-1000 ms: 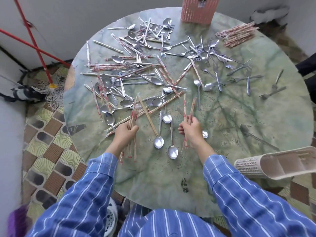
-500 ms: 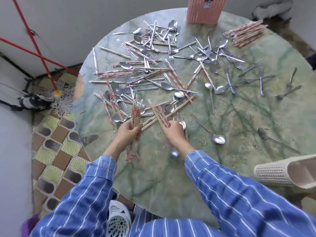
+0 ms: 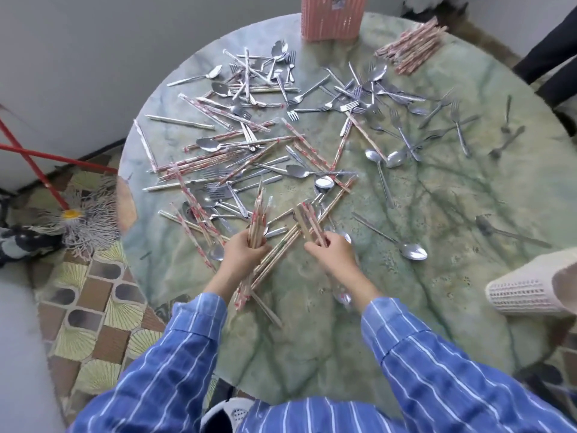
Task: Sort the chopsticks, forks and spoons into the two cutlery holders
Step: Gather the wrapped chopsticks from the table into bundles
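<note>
Wrapped chopsticks, metal forks and spoons lie scattered over a round green marble table. My left hand grips an upright bundle of chopsticks near the table's front. My right hand pinches a few more chopsticks just to the right of it. A pink cutlery holder stands at the far edge. A cream cutlery holder lies on its side at the right edge. A sorted pile of chopsticks rests at the far right.
Loose forks spread across the right half, and a single spoon lies right of my hands. A red-handled mop leans on the tiled floor at the left. Grey walls close in behind and to the left.
My right hand has moved left toward my left hand, carrying a few chopsticks it picked up. My left hand holds its bundle more upright. The view has shifted closer.
</note>
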A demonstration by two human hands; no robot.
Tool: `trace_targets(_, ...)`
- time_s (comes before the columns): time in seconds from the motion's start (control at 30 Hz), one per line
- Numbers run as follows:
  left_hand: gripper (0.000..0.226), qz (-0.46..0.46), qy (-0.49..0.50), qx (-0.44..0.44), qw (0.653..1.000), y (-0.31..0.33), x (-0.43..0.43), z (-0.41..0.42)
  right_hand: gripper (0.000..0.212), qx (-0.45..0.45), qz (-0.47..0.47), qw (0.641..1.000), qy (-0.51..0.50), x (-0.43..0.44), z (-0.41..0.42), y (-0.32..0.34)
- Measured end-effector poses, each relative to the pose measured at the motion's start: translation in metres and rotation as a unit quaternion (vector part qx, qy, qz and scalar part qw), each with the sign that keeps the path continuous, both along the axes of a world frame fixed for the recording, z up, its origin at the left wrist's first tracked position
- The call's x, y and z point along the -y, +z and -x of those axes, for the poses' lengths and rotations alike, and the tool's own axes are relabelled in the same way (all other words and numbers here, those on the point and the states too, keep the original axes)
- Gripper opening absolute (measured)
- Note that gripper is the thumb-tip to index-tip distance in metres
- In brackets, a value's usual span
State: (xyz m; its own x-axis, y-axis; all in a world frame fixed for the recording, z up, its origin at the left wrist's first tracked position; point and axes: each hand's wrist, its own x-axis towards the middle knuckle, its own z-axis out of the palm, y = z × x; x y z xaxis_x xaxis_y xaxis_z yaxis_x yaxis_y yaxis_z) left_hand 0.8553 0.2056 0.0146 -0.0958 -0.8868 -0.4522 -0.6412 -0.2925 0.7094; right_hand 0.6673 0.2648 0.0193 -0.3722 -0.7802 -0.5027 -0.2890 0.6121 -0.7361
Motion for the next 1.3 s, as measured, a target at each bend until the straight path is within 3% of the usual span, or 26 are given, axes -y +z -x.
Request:
trace_targets(0.1,0.019,0.036,-0.056,0.076,0.995,-0.004,0.002,0.005,0.008,0.122,-0.003,0.988,-0.090,-0.004,0.014,-0.003)
trace_targets(0.17,0.015,0.058,-0.083,0.094,0.990,-0.005,0.003,0.007,0.005,0.146,-0.011,0.980,-0.131,-0.003,0.023,-0.004)
trace_targets(0.37,0.018,0.062,-0.146,0.129,0.979,-0.012,0.010,0.014,0.022,0.073,-0.001,0.984,-0.160,0.019,0.036,-0.007)
trace_targets(0.5,0.019,0.019,-0.181,0.140,0.973,-0.011,0.016,0.018,0.012,0.125,0.003,0.965,-0.233,0.042,0.034,-0.010)
trace_targets(0.63,0.025,0.002,-0.225,0.141,0.964,-0.006,0.021,0.016,0.011,0.060,-0.023,0.966,-0.249,0.061,0.035,-0.015)
trace_targets(0.8,0.018,-0.040,-0.216,0.087,0.972,0.000,0.026,0.007,0.028,0.010,-0.062,0.973,-0.222,0.072,0.033,-0.012)
trace_targets(0.97,0.016,-0.046,-0.165,0.030,0.985,0.006,0.029,0.008,0.024,0.007,-0.076,0.973,-0.219,0.072,0.034,-0.014)
trace_targets(1.1,0.013,-0.048,-0.100,-0.053,0.992,0.008,0.031,0.009,0.024,0.054,-0.060,0.959,-0.270,0.061,0.038,-0.012)
trace_targets(1.3,0.028,-0.012,-0.094,-0.065,0.993,0.002,0.029,0.016,0.030,0.216,-0.028,0.922,-0.322,0.037,0.050,-0.004)
